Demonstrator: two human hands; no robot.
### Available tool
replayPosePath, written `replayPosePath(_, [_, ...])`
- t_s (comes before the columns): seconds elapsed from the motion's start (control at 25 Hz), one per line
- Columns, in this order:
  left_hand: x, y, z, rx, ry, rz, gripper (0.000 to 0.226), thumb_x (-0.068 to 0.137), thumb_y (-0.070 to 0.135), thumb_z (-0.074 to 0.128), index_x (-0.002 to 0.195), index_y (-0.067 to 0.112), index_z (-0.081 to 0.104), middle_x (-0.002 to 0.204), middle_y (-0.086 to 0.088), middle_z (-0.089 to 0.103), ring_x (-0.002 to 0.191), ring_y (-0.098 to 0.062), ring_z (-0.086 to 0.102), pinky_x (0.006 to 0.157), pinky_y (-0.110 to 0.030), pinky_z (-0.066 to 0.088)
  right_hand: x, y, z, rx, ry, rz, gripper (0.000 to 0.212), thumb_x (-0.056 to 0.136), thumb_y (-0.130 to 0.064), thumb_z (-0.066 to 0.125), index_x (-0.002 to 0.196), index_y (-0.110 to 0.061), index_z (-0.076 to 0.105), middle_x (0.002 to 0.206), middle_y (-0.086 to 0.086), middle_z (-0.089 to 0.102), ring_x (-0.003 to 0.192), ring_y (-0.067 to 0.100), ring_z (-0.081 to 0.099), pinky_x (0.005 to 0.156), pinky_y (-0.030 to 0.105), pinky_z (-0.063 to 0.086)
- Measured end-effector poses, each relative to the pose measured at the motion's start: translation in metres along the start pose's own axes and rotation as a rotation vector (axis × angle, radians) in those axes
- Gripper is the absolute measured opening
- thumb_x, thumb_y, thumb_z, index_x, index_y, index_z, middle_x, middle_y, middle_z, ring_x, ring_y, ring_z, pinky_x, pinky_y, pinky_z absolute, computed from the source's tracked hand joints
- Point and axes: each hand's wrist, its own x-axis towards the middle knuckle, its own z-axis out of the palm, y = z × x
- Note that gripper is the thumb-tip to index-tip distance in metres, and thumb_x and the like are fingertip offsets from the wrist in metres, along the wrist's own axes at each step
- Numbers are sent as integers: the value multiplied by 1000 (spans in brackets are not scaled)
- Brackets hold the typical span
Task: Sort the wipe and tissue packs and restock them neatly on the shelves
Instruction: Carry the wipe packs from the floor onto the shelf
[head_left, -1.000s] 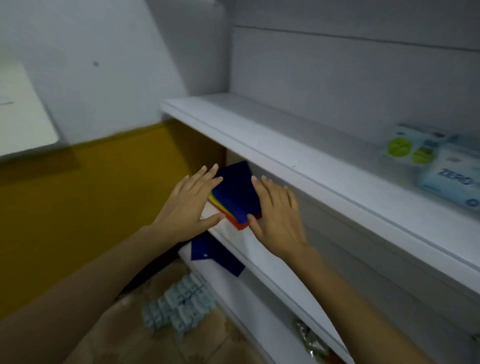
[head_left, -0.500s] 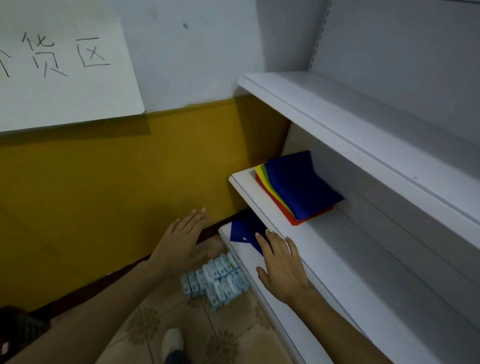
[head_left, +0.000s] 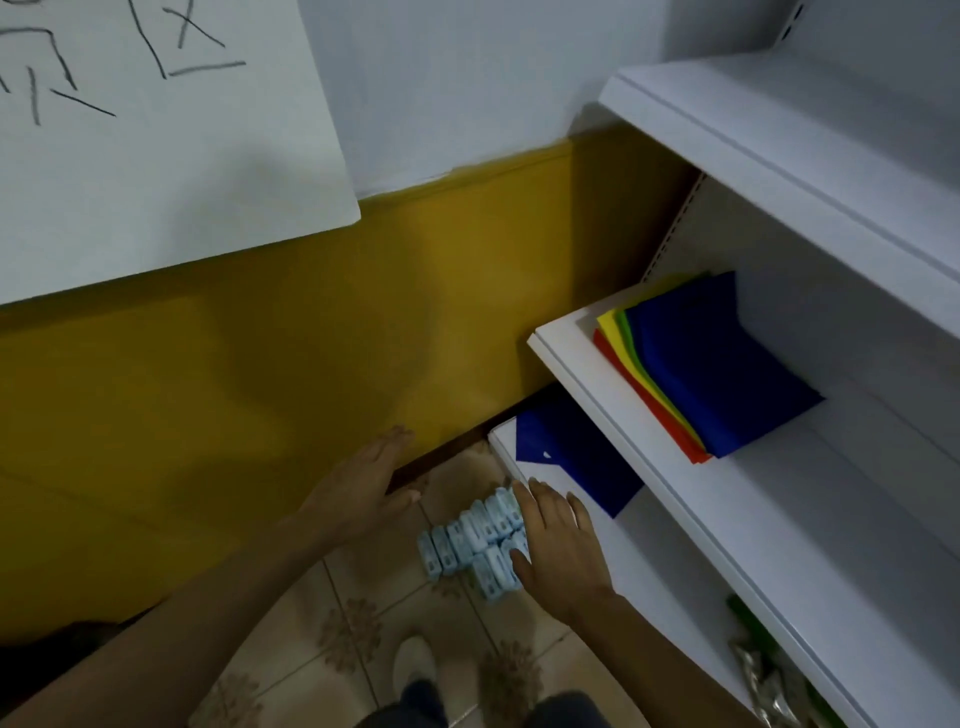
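Left hand (head_left: 363, 488) spread wide, empty, just left of pale blue bundle of small tissue packs (head_left: 462, 545) on tiled floor (head_left: 353, 639). Right hand (head_left: 558, 553) flat over bundle's right side, gripping nothing. Right: white shelves (head_left: 779, 493) with folded coloured cloths (head_left: 717, 374).

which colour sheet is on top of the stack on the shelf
The blue sheet: its whole face shows on top, while green, yellow and red peek out beneath it as thin strips along its left edge.
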Motion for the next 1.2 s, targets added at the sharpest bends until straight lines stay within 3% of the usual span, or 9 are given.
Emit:
replayPosePath(0.2, [17,-6,20,-75,-110,-69,75,96,39,53,152,15,10,159,-5,16,144,-22,22,112,-28,23,13,31,30,13,-146,62,64,93,-59,28,136,-15,44,131,10,59,119,25,57,110,43,28])
replayPosePath(0.36, [30,-1,53,-97,-46,-132,85,82,60,36,144,2,35,144,-18,43,128,-34,49,102,-42,42,33,55,44,123,-249,-19,58,75,-47,63,124,-18,51,117,5,68,107,21,65,103,39,41])
replayPosePath(0.44, [42,-7,81,-102,-31,-201,90,78,64,28,145,5,35,145,-15,44,129,-31,48,104,-37,38,51,70,62,101,-303,-43,60,66,-40,82,119,-20,59,112,0,69,102,16,66,105,28,35])
replayPosePath(0.52, [61,-17,121,-167,-49,-259,87,79,65,31,147,11,32,148,-9,41,131,-26,44,102,-29,34,66,87,99,61,-430,-59,47,86,-34,67,128,-19,55,124,0,62,115,16,58,108,22,20])
replayPosePath(0.56, [68,-23,145,-187,-89,-291,80,85,62,38,148,14,31,149,-6,39,131,-23,44,101,-27,34,71,94,121,9,-527,-91,45,93,-35,54,135,-20,48,129,1,58,121,18,52,111,27,18])
replayPosePath(0.64, [83,-44,201,-202,-227,-363,64,94,50,47,148,21,29,149,1,39,129,-17,45,103,-28,37,80,110,177,-62,-615,-76,43,96,-40,43,136,-22,42,127,1,57,120,21,51,111,35,21])
replayPosePath(0.8, [104,-103,321,-290,-471,-528,49,94,44,52,138,25,43,133,3,54,115,-15,55,100,-30,43,83,120,319,-69,-750,-109,40,96,-41,40,129,-20,46,118,4,61,111,25,57,100,36,32])
replayPosePath(1.0, [133,-183,457,-298,-509,-648,43,95,43,53,133,22,48,127,0,59,114,-19,57,99,-35,45,96,105,482,-4,-771,-124,37,98,-40,40,126,-19,53,123,6,55,112,26,53,93,37,36])
replayPosePath(1.2, [175,-236,553,-286,-398,-764,39,98,46,44,125,19,53,121,0,60,109,-24,58,91,-36,49,119,89,583,52,-629,3,33,98,-36,44,123,-16,50,111,6,65,103,27,63,86,35,45])
